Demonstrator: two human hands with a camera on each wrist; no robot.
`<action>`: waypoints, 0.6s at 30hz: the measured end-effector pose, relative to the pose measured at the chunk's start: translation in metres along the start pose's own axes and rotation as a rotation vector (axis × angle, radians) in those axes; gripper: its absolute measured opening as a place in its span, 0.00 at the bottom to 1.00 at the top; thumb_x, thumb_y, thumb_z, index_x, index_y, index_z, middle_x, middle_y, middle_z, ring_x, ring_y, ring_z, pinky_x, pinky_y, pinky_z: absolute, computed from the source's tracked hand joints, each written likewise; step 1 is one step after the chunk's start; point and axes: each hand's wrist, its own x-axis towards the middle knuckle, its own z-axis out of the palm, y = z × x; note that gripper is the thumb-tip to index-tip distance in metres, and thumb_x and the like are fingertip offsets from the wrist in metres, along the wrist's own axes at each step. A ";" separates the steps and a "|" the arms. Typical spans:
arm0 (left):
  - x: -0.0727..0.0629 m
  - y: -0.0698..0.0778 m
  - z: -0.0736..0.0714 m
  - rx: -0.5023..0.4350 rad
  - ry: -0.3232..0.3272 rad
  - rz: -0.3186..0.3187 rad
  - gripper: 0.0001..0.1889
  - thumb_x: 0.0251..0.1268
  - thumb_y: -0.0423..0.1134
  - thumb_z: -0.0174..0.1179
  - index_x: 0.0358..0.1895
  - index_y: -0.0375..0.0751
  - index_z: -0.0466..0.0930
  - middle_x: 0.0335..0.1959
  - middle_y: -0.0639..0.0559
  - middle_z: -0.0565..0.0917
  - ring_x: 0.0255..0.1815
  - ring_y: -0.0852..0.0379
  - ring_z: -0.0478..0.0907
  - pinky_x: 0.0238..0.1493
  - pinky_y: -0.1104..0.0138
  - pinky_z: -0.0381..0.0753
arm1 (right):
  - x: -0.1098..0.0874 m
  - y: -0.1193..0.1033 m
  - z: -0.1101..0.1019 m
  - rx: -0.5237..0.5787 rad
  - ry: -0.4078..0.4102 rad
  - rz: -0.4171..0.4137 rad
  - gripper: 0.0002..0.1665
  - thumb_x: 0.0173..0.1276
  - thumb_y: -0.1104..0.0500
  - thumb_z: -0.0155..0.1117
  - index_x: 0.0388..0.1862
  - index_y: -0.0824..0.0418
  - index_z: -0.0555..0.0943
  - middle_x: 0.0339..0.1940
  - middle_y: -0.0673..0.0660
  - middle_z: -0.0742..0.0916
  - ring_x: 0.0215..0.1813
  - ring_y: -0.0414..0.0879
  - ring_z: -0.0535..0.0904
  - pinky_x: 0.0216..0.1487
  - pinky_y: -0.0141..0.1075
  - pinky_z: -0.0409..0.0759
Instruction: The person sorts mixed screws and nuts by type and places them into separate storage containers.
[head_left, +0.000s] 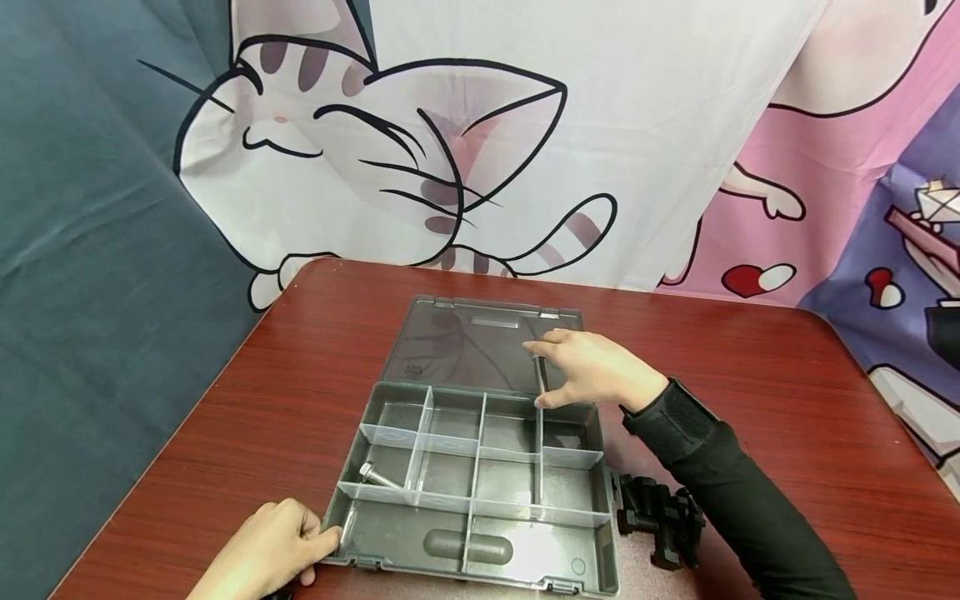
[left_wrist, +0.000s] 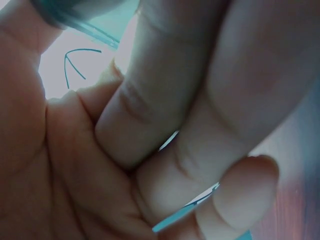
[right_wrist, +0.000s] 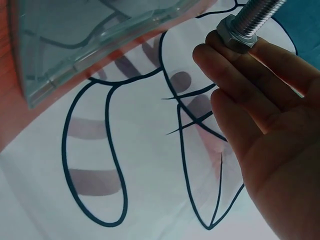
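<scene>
My right hand [head_left: 600,367] is above the back right of a grey divided plastic organizer box [head_left: 609,550]. Between its thumb and fingers it holds a silver bolt [head_left: 541,375] lengthwise. In the right wrist view a nut [right_wrist: 235,36] shows at the end of that bolt's thread, against the fingertips; the thumb is out of sight there. Another bolt [head_left: 378,476] lies tilted in a compartment at the box's left side. At the front left corner, my left hand [head_left: 270,542] grips the box's edge with curled fingers, which fill much of the left wrist view.
The box's transparent grey lid [head_left: 465,342] lies folded back on the reddish-brown table [head_left: 300,375]. Right of the box, beside the dark sleeve [head_left: 742,500], is a black jointed device [head_left: 660,517]. A cat-print cloth [head_left: 637,125] hangs behind the table.
</scene>
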 end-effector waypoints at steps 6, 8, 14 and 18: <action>0.000 0.000 0.000 -0.004 -0.002 0.011 0.20 0.52 0.45 0.58 0.07 0.46 0.66 0.03 0.63 0.69 0.10 0.63 0.64 0.17 0.71 0.62 | 0.007 -0.009 -0.001 0.003 -0.015 -0.007 0.43 0.49 0.39 0.67 0.60 0.62 0.71 0.53 0.60 0.77 0.54 0.50 0.73 0.49 0.43 0.72; 0.000 0.000 0.000 -0.004 -0.001 0.014 0.20 0.52 0.45 0.58 0.07 0.46 0.66 0.03 0.63 0.69 0.10 0.63 0.64 0.17 0.71 0.61 | 0.009 -0.011 -0.001 -0.007 -0.017 -0.019 0.43 0.49 0.39 0.67 0.60 0.61 0.72 0.53 0.59 0.77 0.54 0.49 0.73 0.49 0.43 0.72; 0.000 0.000 0.000 0.004 0.003 0.018 0.20 0.51 0.44 0.58 0.07 0.46 0.66 0.02 0.64 0.68 0.10 0.64 0.64 0.17 0.71 0.61 | 0.015 -0.019 0.000 -0.032 -0.042 -0.047 0.43 0.49 0.38 0.66 0.60 0.61 0.72 0.53 0.59 0.77 0.54 0.49 0.73 0.50 0.42 0.71; 0.000 0.001 0.000 0.011 0.002 0.000 0.19 0.51 0.44 0.58 0.07 0.46 0.65 0.02 0.63 0.68 0.11 0.63 0.65 0.17 0.70 0.61 | 0.020 -0.025 -0.002 -0.032 -0.044 -0.066 0.43 0.49 0.38 0.66 0.60 0.61 0.72 0.52 0.58 0.78 0.54 0.49 0.73 0.50 0.41 0.72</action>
